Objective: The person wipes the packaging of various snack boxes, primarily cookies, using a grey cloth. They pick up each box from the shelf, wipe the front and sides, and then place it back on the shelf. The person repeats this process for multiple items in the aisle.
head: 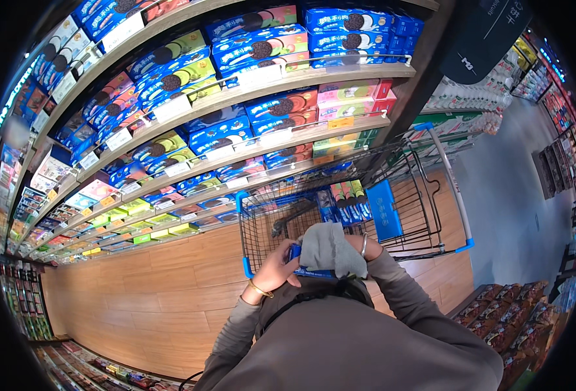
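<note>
Close to my body, my left hand (274,268) grips the left end of a blue cookie box (295,251). A grey cloth (331,248) lies over much of the box. My right hand (366,246) is at the right side of the cloth, its fingers hidden beneath or behind it, so what they hold cannot be told. Both hands are over the near side of a wire shopping cart (249,229) with blue corners. Inside the cart are several blue and green cookie boxes (350,200), beside a blue plastic panel (384,209).
Wooden shelves (346,73) packed with blue cookie boxes (261,46) rise beyond the cart. The cart's handle (451,181) is at the right. Stacked brown packages (505,317) stand at the lower right. Wooden flooring (136,288) extends to the left.
</note>
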The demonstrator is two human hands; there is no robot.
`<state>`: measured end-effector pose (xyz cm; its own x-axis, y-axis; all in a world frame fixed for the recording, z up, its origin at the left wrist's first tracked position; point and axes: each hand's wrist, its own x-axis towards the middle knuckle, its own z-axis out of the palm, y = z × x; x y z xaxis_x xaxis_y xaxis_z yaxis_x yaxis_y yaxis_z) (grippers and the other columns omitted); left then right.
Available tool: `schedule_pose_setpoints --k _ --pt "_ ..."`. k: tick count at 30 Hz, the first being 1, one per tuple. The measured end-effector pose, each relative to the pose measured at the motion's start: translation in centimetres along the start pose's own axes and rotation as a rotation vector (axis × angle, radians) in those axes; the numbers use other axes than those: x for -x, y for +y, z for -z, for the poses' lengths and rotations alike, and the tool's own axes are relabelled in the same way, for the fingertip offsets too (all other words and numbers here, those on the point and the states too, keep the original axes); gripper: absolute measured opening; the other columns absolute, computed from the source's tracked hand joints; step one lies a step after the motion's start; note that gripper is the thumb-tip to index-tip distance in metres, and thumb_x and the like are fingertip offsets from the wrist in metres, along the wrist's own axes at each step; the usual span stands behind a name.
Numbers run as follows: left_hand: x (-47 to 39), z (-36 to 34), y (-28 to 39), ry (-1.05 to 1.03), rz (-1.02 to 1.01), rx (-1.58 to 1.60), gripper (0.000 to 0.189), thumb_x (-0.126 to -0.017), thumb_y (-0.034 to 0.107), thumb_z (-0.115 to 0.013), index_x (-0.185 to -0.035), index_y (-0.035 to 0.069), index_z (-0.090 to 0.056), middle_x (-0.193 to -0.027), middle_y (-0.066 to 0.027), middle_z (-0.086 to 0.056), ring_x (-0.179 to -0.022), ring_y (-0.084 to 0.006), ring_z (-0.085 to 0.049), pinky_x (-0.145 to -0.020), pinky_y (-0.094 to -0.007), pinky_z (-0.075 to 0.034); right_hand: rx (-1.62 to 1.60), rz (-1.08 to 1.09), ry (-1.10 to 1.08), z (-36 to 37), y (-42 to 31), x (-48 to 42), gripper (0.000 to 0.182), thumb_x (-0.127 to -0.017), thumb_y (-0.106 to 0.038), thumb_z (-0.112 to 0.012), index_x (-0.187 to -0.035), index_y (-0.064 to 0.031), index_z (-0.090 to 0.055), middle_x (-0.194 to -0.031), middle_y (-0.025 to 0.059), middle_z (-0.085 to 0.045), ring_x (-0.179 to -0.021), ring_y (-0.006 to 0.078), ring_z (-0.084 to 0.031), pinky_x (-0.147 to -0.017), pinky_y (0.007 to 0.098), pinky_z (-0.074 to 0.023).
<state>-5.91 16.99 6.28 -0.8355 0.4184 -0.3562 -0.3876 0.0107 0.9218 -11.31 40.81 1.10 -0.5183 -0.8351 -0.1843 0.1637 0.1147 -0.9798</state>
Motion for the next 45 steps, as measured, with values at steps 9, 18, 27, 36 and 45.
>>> schedule_pose_setpoints --k 9,18,27,36,45 --pt "2.8 5.2 -0.9 0.190 -0.111 0.184 0.024 -0.090 0.010 -0.050 -0.112 0.000 -0.046 -0.091 -0.0059 -0.054 -0.072 -0.0139 -0.059 -0.057 -0.0241 -0.052 -0.085 0.087 0.352 0.6 -2.5 4.1 0.035 -0.078 -0.011 -0.062 -0.112 -0.0055 -0.057 -0.109 0.0046 -0.059 -0.100 0.0166 -0.055 -0.085 0.0278 -0.0447" --pt "2.2 9.8 10.8 0.591 -0.652 -0.211 0.056 -0.084 0.005 -0.057 -0.133 0.003 -0.030 -0.124 -0.0103 -0.043 -0.110 -0.0179 -0.047 -0.093 -0.0293 -0.039 -0.061 0.214 0.713 0.2 -4.6 4.5 0.034 -0.077 -0.014 -0.061 -0.110 -0.0067 -0.057 -0.106 0.0056 -0.060 -0.096 0.0200 -0.057 -0.081 0.0300 -0.0462" --pt "-8.1 16.6 25.2 0.520 -0.974 -0.450 0.049 -0.090 0.014 -0.057 -0.132 0.003 -0.035 -0.120 -0.0092 -0.051 -0.109 -0.0143 -0.048 -0.094 -0.0277 -0.038 -0.035 0.178 0.778 -2.2 -4.3 6.3 0.034 -0.076 -0.017 -0.061 -0.108 -0.0079 -0.058 -0.104 0.0065 -0.061 -0.092 0.0233 -0.058 -0.077 0.0322 -0.0476" --pt "-18.4 21.6 28.8 0.520 -0.931 -0.554 0.050 -0.091 0.021 -0.056 -0.131 0.001 -0.036 -0.117 -0.0101 -0.055 -0.107 -0.0151 -0.052 -0.092 -0.0268 -0.040 -0.051 0.126 0.931 -3.2 -3.8 8.9 0.033 -0.075 -0.020 -0.060 -0.106 -0.0091 -0.058 -0.101 0.0075 -0.063 -0.088 0.0267 -0.059 -0.072 0.0343 -0.0491" --pt "-22.9 22.3 28.2 1.161 -0.891 -1.138 0.054 -0.085 0.042 -0.057 -0.123 0.003 -0.051 -0.115 -0.0166 -0.055 -0.109 -0.0332 -0.049 -0.094 -0.0398 -0.038 0.969 -0.055 0.822 -1.8 -3.6 9.5 0.040 -0.072 -0.006 -0.060 -0.111 -0.0088 -0.058 -0.107 0.0072 -0.059 -0.100 0.0222 -0.056 -0.084 0.0307 -0.0460"
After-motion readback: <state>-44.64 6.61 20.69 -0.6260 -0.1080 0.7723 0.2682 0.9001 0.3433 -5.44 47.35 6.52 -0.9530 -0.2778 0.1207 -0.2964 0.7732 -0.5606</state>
